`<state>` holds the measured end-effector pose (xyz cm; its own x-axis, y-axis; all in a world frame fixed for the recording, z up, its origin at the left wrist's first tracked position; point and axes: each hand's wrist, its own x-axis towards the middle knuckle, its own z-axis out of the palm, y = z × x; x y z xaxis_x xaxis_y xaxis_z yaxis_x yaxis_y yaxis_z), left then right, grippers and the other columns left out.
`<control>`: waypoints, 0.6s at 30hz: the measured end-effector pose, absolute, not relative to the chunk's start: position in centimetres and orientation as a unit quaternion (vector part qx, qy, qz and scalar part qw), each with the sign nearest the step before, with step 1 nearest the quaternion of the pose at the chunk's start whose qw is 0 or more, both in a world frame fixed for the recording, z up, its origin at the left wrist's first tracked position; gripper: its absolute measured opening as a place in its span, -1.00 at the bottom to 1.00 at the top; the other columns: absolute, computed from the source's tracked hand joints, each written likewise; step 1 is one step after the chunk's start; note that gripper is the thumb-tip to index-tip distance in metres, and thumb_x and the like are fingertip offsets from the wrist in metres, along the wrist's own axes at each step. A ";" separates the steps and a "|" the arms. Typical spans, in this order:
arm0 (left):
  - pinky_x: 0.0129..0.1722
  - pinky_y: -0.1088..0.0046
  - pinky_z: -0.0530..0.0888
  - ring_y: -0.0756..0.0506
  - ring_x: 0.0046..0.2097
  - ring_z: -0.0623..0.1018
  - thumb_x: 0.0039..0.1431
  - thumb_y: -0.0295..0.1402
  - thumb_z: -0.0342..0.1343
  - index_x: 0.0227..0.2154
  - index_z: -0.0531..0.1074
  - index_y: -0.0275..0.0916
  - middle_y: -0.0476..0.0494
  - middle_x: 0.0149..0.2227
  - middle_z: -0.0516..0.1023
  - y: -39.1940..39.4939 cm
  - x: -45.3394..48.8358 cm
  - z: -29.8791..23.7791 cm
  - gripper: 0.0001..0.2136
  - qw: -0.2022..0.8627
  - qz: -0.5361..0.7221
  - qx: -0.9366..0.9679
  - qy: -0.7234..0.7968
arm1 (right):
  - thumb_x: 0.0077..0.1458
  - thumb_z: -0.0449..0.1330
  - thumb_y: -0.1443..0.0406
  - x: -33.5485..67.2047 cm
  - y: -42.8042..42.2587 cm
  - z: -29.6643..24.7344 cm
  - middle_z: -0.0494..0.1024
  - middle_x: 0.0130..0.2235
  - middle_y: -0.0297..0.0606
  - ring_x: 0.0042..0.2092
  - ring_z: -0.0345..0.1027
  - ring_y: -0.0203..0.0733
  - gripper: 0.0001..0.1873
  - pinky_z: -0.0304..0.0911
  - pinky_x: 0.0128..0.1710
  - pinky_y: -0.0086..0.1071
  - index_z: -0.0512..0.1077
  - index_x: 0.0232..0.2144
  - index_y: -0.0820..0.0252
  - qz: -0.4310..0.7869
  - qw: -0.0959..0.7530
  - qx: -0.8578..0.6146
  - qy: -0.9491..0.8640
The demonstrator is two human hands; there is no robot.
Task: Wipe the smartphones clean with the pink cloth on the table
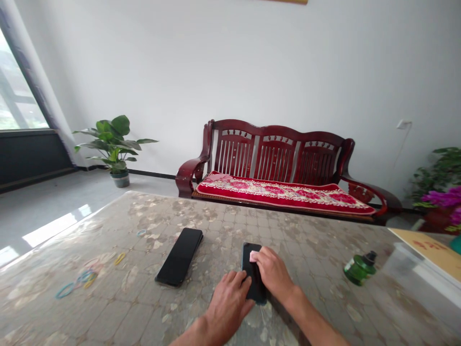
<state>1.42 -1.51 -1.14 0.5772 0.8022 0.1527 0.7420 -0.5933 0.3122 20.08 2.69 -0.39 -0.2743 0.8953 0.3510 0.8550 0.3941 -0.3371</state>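
Note:
A black phone (pixel 257 282) lies screen up on the table in front of me. My left hand (pixel 230 294) holds it at the lower left, with fingertips on its edge and screen and the thumb by its bottom end. My right hand (pixel 272 270) pinches a small folded pink cloth (pixel 254 256) against the upper part of the screen. Part of the phone is hidden under both hands. To the left, a second black phone (pixel 179 257) lies flat, apart from my hands. A green bottle with a black top (pixel 360 268) stands to the right of my right hand.
The table (pixel 118 298) has a patterned cover under clear plastic. Several coloured rubber bands (pixel 84 278) lie at its left. At the right edge are a tan sheet (pixel 428 250) and purple flowers (pixel 444 198). Beyond stand a wooden bench (pixel 275 156) and a potted plant (pixel 120 179).

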 end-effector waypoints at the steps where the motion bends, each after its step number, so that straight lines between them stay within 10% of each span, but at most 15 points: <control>1: 0.10 0.20 0.38 -0.23 0.04 0.44 0.26 -0.25 0.13 0.05 0.41 -0.16 -0.17 0.09 0.47 -1.5 1.4 -1.1 -0.68 0.108 0.139 0.882 0.438 | 0.27 0.00 0.44 20.1 2.0 -0.5 0.49 -0.24 -0.27 -0.15 0.37 -0.22 -0.71 0.23 -0.11 -0.42 0.50 -0.27 0.08 0.046 0.254 -0.542 -0.800; 18: 0.09 0.20 0.36 -0.22 0.02 0.44 0.26 -0.25 0.13 0.02 0.42 -0.17 -0.16 0.04 0.48 -1.6 1.4 -0.6 -0.70 0.110 0.138 0.881 0.440 | 0.27 0.00 0.43 19.3 2.7 -0.1 0.45 -0.26 -0.30 -0.18 0.35 -0.24 -0.73 0.20 -0.14 -0.44 0.48 -0.30 0.08 0.042 0.222 -0.541 -0.810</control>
<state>1.36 -1.56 -0.61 0.5748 0.8052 0.1456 0.7447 -0.5886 0.3146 19.28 2.73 -0.08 -0.3172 0.8947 0.3145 0.8578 0.4121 -0.3071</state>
